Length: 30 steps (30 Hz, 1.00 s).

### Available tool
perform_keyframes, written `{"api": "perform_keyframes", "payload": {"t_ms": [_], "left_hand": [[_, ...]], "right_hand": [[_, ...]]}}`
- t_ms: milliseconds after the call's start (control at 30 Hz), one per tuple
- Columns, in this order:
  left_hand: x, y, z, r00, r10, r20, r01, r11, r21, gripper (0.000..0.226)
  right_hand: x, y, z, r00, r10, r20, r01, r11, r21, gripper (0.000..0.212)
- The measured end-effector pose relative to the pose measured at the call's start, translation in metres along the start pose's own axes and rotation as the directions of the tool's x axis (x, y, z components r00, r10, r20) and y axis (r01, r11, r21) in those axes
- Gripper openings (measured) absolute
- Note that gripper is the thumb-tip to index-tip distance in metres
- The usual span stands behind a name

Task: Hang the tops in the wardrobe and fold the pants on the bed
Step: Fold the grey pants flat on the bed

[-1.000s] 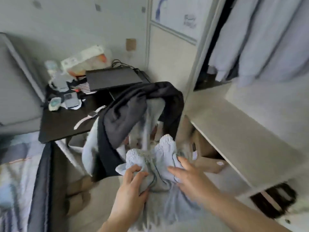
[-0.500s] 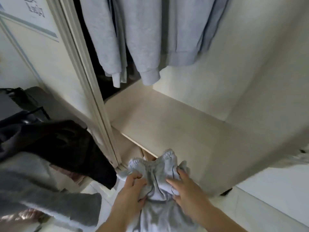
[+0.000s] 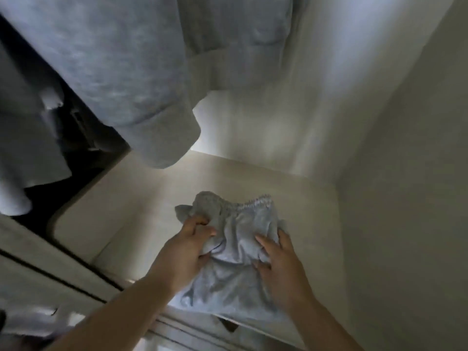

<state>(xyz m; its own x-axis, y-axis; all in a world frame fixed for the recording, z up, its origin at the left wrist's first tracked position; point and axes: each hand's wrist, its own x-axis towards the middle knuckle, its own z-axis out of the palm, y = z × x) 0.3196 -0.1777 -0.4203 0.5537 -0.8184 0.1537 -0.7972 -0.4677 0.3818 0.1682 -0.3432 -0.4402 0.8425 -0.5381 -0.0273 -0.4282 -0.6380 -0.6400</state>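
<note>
Pants (image 3: 235, 249): a folded grey bundle is being lowered onto the wardrobe shelf (image 3: 304, 198), near edge overhanging.
Left hand (image 3: 187, 249): fingers are curled, bunching the fabric.
Right hand (image 3: 281, 267): laid nearly flat, fingers spread, pressing the cloth.
Risk: the fold could be loosened by the bunched grip; the overhanging edge could slide off.
Wardrobe: grey tops (image 3: 114, 72) are hung above.

Hanging grey tops (image 3: 131, 72) above the left hand (image 3: 187, 252) run past the top edge; its fingertips sink into folded pants (image 3: 235, 249).
</note>
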Motion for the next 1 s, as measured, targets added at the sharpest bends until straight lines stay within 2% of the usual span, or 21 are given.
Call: {"api": "perform_keyframes", "payload": {"t_ms": [167, 233, 300, 367, 400, 433, 500, 533, 600, 633, 733, 1000], "left_hand": [[0.044, -0.041, 0.029, 0.997, 0.059, 0.054, -0.059, 0.998, 0.005, 0.051], [0.054, -0.062, 0.046, 0.994, 0.086, 0.065, -0.091, 0.993, 0.079, 0.052], [0.056, -0.081, 0.060, 0.994, 0.049, 0.100, -0.071, 0.970, 0.232, 0.057], [0.052, -0.093, 0.066, 0.991, -0.069, 0.114, 0.022, 0.929, 0.370, 0.063], [0.052, -0.098, 0.071, 0.991, -0.094, 0.099, 0.049, 0.922, 0.385, 0.063], [0.052, -0.100, 0.076, 0.994, -0.071, 0.082, 0.036, 0.928, 0.371, 0.058], [0.052, -0.095, 0.092, 0.995, 0.035, 0.088, -0.061, 0.945, 0.320, 0.050], [0.052, -0.091, 0.101, 0.991, 0.073, 0.111, -0.103, 0.951, 0.293, 0.056], [0.051, -0.088, 0.116, 0.983, 0.084, 0.162, -0.127, 0.953, 0.274, 0.065], [0.051, -0.092, 0.123, 0.981, 0.074, 0.182, -0.124, 0.952, 0.278, 0.068], [0.057, -0.114, 0.132, 0.976, 0.064, 0.209, -0.129, 0.941, 0.313, 0.071], [0.140, -0.196, 0.124, 0.966, 0.127, 0.223, -0.203, 0.909, 0.363, 0.069]], "right_hand": [[0.051, 0.026, 0.033, 0.994, -0.058, -0.087, 0.060, 0.998, 0.016, 0.053], [0.066, 0.035, 0.053, 0.999, -0.021, -0.040, 0.023, 0.999, 0.040, 0.057], [0.069, 0.047, 0.069, 0.999, 0.040, 0.036, -0.041, 0.999, 0.013, 0.063], [0.062, 0.055, 0.079, 0.989, 0.137, 0.052, -0.127, 0.980, -0.153, 0.070], [0.060, 0.057, 0.084, 0.986, 0.161, 0.029, -0.148, 0.954, -0.261, 0.073], [0.059, 0.054, 0.087, 0.992, 0.125, -0.013, -0.122, 0.935, -0.334, 0.072], [0.063, 0.043, 0.091, 0.998, -0.028, -0.054, 0.006, 0.930, -0.369, 0.065], [0.068, 0.039, 0.094, 0.993, -0.105, -0.060, 0.074, 0.920, -0.385, 0.062], [0.072, 0.037, 0.105, 0.991, -0.131, 0.018, 0.125, 0.889, -0.440, 0.062], [0.074, 0.038, 0.111, 0.995, -0.081, 0.056, 0.097, 0.889, -0.448, 0.064], [0.085, 0.043, 0.122, 0.999, -0.003, 0.032, 0.017, 0.892, -0.453, 0.066], [0.182, 0.016, 0.155, 0.996, 0.021, -0.088, -0.048, 0.947, -0.319, 0.067]]}}
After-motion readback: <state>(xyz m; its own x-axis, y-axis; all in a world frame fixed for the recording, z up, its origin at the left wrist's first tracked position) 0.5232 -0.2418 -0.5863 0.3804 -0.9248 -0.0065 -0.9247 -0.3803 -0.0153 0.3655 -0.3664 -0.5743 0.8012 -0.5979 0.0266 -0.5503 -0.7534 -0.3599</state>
